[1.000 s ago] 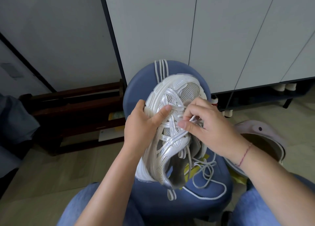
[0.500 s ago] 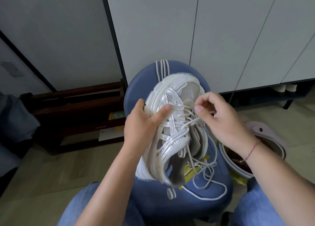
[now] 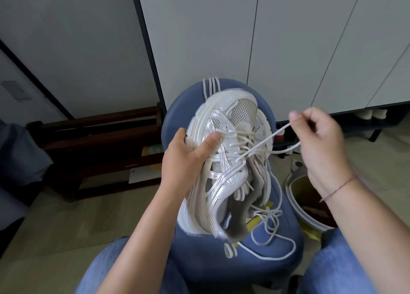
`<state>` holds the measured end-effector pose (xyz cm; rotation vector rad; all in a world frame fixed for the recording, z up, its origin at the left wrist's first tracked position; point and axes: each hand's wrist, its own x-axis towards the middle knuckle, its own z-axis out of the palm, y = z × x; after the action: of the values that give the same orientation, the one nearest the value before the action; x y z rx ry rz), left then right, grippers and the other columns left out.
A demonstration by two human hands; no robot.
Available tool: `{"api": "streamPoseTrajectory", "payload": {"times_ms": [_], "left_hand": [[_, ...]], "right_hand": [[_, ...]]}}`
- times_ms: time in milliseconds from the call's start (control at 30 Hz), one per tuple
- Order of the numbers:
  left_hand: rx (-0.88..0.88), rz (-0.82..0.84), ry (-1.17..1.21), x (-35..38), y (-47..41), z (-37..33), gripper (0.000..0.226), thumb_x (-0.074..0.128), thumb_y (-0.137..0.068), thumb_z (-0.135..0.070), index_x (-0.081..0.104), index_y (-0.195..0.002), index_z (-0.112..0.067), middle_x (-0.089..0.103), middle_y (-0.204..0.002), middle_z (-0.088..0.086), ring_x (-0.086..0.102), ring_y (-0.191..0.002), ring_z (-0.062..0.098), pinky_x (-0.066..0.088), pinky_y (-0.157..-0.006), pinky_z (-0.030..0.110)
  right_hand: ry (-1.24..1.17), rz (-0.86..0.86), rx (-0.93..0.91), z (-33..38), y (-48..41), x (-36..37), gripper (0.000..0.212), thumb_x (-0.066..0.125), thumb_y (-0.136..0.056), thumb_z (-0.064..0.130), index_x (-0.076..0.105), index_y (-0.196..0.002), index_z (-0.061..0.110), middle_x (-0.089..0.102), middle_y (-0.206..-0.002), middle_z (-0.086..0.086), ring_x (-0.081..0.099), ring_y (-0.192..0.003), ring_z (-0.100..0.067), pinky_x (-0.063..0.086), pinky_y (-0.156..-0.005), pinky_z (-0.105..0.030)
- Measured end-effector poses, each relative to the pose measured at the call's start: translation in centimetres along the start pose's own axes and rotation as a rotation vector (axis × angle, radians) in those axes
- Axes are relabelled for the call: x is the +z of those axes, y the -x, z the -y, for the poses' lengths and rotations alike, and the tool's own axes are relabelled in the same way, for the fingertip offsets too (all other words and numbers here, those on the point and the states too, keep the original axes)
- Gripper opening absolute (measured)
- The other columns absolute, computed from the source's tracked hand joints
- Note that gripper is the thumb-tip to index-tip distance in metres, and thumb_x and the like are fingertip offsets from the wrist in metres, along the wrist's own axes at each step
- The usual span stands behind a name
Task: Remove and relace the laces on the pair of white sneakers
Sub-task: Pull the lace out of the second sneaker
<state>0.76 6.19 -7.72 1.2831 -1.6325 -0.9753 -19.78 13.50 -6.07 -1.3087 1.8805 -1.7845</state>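
Above the blue stool, left grip clasps the sneaker; right grip pinches its lace pulled taut.

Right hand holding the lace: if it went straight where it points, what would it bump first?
Probably the white cabinet door behind the stool; the right hand, pinching the shoelace, points past the sneaker, though depth is unclear.

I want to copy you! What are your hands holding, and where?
Left hand grips the sneaker by its sole edge; right hand pinches a loop of its lace.
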Motion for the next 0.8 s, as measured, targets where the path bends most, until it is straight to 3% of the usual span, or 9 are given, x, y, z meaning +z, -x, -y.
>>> {"api": "streamPoseTrajectory", "payload": {"times_ms": [67, 167, 267, 400, 467, 533, 600, 700, 800], "left_hand": [[-0.001, 0.006, -0.005, 0.1, 0.0, 0.0, 0.076, 0.069, -0.068, -0.076, 0.055, -0.099, -0.008, 0.068, -0.083, 0.011, 0.065, -0.073, 0.022, 0.056, -0.076, 0.051], [0.011, 0.019, -0.018, 0.2, 0.1, 0.0, 0.071, 0.07, -0.07, -0.072, 0.053, -0.094, -0.007, 0.064, -0.078, 0.014, 0.059, -0.067, 0.022, 0.053, -0.072, 0.052], [0.023, 0.015, -0.025, 0.2, 0.1, 0.1, 0.07, 0.071, -0.073, -0.068, 0.05, -0.09, -0.003, 0.054, -0.071, 0.005, 0.048, -0.062, 0.016, 0.05, -0.067, 0.052], [0.023, 0.008, -0.004, 0.1, 0.2, -0.1, 0.078, 0.07, -0.066, -0.076, 0.052, -0.09, -0.004, 0.061, -0.075, 0.017, 0.053, -0.062, 0.021, 0.052, -0.068, 0.053], [0.015, 0.008, 0.016, 0.1, 0.1, 0.2, 0.079, 0.07, -0.066, -0.076, 0.055, -0.098, -0.004, 0.068, -0.086, 0.016, 0.064, -0.071, 0.029, 0.054, -0.073, 0.053], [-0.027, 0.022, 0.044, 0.0, 0.0, 0.2, 0.097, 0.067, -0.061, -0.083, 0.055, -0.118, -0.005, 0.071, -0.101, 0.008, 0.069, -0.092, 0.026, 0.056, -0.084, 0.051], [-0.057, 0.037, 0.067, -0.2, -0.2, 0.3, 0.112, 0.065, -0.055, -0.09, 0.051, -0.13, -0.007, 0.07, -0.117, 0.003, 0.066, -0.108, 0.025, 0.053, -0.094, 0.051], [-0.038, 0.051, 0.098, -0.4, -0.2, 0.5, 0.097, 0.068, -0.057, -0.086, 0.057, -0.119, -0.011, 0.073, -0.105, 0.004, 0.07, -0.097, 0.026, 0.056, -0.088, 0.052], [-0.047, 0.048, 0.169, -0.4, -0.2, 0.7, 0.07, 0.073, -0.063, -0.073, 0.062, -0.103, -0.017, 0.075, -0.093, 0.002, 0.072, -0.087, 0.024, 0.057, -0.085, 0.053]], "right_hand": [[0.062, 0.052, 0.05, -0.5, -0.1, -0.1, 0.032, 0.054, -0.094, 0.029, 0.049, -0.078, 0.002, 0.046, -0.07, -0.007, 0.039, -0.061, -0.011, 0.035, -0.063, -0.029], [0.162, 0.278, -0.086, 0.0, 0.7, 0.4, 0.015, 0.057, -0.089, 0.032, 0.056, -0.089, 0.018, 0.055, -0.094, -0.004, 0.053, -0.085, -0.012, 0.044, -0.079, -0.024], [0.199, 0.489, -0.283, 0.6, 1.8, 1.3, 0.031, 0.052, -0.085, 0.053, 0.058, -0.084, 0.023, 0.052, -0.092, 0.007, 0.053, -0.097, -0.002, 0.041, -0.088, -0.021], [0.254, 0.534, -0.368, 0.7, 2.3, 2.2, 0.031, 0.055, -0.085, 0.054, 0.053, -0.073, 0.025, 0.05, -0.089, 0.016, 0.047, -0.12, 0.006, 0.039, -0.1, -0.041], [0.141, 0.511, -0.359, 1.0, 2.4, 2.2, 0.032, 0.06, -0.088, 0.042, 0.054, -0.072, 0.015, 0.05, -0.084, 0.014, 0.051, -0.11, 0.009, 0.043, -0.092, -0.022], [0.076, 0.396, -0.313, 1.4, 2.2, 1.9, 0.031, 0.057, -0.091, 0.035, 0.055, -0.075, 0.009, 0.049, -0.075, 0.009, 0.053, -0.081, 0.006, 0.04, -0.072, -0.008], [0.014, 0.213, -0.2, 1.1, 1.3, 1.3, 0.025, 0.055, -0.093, 0.034, 0.056, -0.077, 0.015, 0.048, -0.068, 0.008, 0.044, -0.063, 0.001, 0.036, -0.062, -0.012], [-0.157, -0.03, -0.042, 0.6, -0.3, -0.1, 0.025, 0.053, -0.094, 0.033, 0.052, -0.071, 0.024, 0.044, -0.06, 0.013, 0.038, -0.057, 0.0, 0.034, -0.058, -0.02], [-0.087, 0.126, 0.033, 0.1, -0.6, -0.8, 0.025, 0.055, -0.095, 0.023, 0.053, -0.072, 0.013, 0.045, -0.066, -0.003, 0.042, -0.062, -0.007, 0.037, -0.064, -0.023]]}}
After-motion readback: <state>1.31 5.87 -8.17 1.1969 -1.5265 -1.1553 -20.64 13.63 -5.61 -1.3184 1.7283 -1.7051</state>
